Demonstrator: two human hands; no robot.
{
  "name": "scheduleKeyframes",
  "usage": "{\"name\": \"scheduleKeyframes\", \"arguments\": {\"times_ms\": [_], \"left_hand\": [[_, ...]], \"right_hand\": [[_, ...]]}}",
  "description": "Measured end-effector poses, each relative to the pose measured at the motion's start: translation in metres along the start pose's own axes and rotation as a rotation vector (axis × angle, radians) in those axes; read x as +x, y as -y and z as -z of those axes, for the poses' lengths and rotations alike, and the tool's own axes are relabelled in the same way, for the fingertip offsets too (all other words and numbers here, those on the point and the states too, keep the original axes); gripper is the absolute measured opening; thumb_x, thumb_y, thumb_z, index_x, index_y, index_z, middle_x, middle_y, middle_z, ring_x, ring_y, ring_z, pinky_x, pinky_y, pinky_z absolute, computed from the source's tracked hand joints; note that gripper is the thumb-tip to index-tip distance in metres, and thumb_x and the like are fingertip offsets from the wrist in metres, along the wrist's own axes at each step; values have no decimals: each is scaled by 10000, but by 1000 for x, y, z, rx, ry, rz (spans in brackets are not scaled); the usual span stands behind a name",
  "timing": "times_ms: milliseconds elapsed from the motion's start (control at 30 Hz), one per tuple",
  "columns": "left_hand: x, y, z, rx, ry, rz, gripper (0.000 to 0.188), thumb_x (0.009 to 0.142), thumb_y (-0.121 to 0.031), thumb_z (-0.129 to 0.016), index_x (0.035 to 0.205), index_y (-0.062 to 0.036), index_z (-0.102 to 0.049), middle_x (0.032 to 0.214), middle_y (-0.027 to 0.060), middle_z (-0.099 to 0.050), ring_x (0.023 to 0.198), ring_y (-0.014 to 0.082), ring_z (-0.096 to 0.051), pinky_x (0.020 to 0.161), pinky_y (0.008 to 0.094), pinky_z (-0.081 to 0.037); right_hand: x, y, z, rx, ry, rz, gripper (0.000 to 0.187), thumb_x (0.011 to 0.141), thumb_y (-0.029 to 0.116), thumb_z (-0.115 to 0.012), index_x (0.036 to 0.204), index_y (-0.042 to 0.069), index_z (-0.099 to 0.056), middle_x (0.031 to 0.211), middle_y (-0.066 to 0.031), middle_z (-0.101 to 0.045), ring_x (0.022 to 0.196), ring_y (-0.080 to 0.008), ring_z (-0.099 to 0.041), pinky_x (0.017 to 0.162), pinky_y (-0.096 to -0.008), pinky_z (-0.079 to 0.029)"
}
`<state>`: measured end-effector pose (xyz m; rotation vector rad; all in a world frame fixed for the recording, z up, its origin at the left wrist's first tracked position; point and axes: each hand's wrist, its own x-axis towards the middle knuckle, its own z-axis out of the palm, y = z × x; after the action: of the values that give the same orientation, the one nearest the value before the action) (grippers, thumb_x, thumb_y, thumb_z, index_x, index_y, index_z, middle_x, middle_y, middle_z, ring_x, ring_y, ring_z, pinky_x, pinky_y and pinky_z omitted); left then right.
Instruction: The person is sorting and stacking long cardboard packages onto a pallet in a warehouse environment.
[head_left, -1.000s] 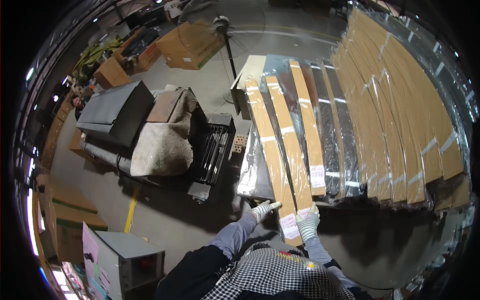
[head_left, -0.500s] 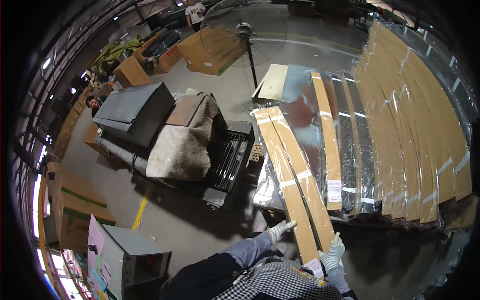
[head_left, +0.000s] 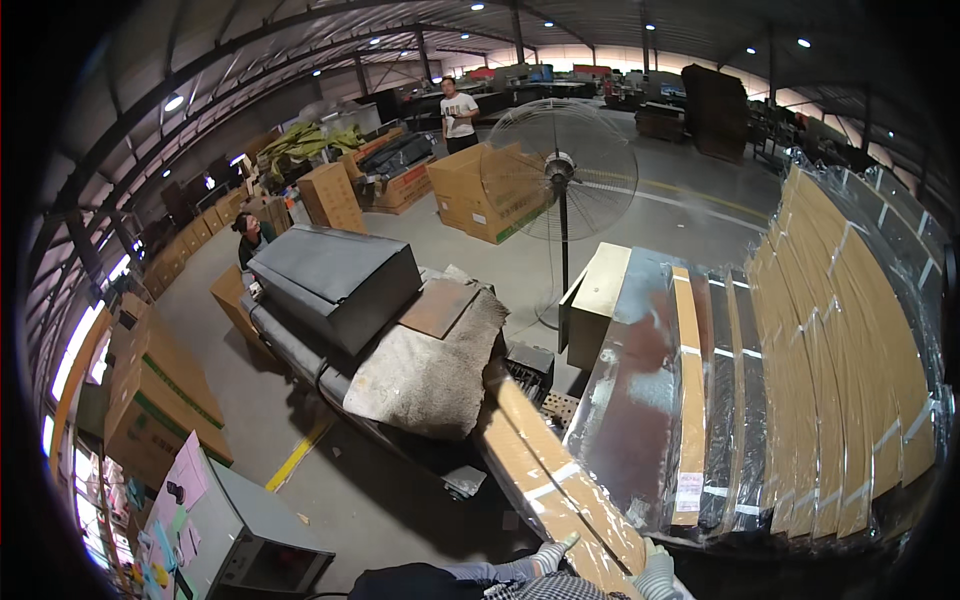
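Observation:
A long, narrow package of two cardboard-faced strips (head_left: 520, 455), wrapped in clear plastic with white straps, slants away from my body. My gloved left hand (head_left: 553, 556) holds its left edge near the close end, thumb on top. On the opposite edge, my gloved right hand (head_left: 656, 574) is closed; its lower part is cut off by the frame. The package's far end lies beside the grey-brown cloth (head_left: 430, 375) that covers the end of a machine with a dark metal hood (head_left: 335, 285). The package covers most of the black roller bed there.
Right of me stands a worn metal table (head_left: 625, 430) with several similar wrapped strips (head_left: 690, 400) and a fanned row of cardboard pieces (head_left: 835, 370). Beyond are a pedestal fan (head_left: 560, 170) and cartons (head_left: 470, 195). A grey cabinet (head_left: 235, 530) is at left; two people stand farther off.
The package has swung left, off the table's edge, to the machine's roller end, with both my hands still on it. My view has tilted up, showing more of the hall.

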<state>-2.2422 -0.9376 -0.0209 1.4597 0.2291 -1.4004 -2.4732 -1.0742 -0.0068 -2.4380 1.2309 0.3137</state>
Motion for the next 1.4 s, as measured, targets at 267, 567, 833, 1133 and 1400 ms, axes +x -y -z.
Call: {"name": "scheduleKeyframes", "arguments": {"times_ms": [267,567,833,1133,1400], "left_hand": [[41,-70,42,-76,-280,-176,1243,742,-665,-717,1561,-100,28,1562,198,-254,1388,346,-337,1037,461,-425],[84,-112,82,-248,-276,-198,1214,760,-620,-737,1554,-51,-16,1541,162,-329,1361,289,-387,1088,371,-363],[157,-162,120,-489,-355,-380,947,812,-417,-772,1518,-105,-223,1437,164,-449,1235,306,-493,993,449,-448],[115,-191,122,-337,-207,-167,503,941,-461,-577,1333,-153,-513,1193,45,-549,1205,246,-523,1026,453,-376],[73,-163,85,-533,298,-67,173,924,-245,-597,787,-163,-531,748,-24,-546,647,134,-503,529,275,-392]], "right_hand": [[80,105,87,-167,-107,234,1012,564,519,-827,1379,52,-449,1080,-198,-612,1030,-352,-604,906,-465,-479],[139,174,120,-271,-5,278,971,620,536,-823,1383,73,-440,1133,-170,-596,1079,-316,-589,913,-456,-470],[211,230,125,-213,-68,345,912,614,467,-848,1351,79,-476,1152,-170,-590,1081,-327,-567,952,-470,-429],[221,136,113,343,-763,156,675,679,169,-756,1266,-47,-500,1249,-245,-538,1190,-415,-489,1084,-432,-373],[170,-8,29,216,-852,-216,737,704,340,-792,1321,51,-511,1337,-191,-507,1262,-403,-430,1063,-470,-355]]}}
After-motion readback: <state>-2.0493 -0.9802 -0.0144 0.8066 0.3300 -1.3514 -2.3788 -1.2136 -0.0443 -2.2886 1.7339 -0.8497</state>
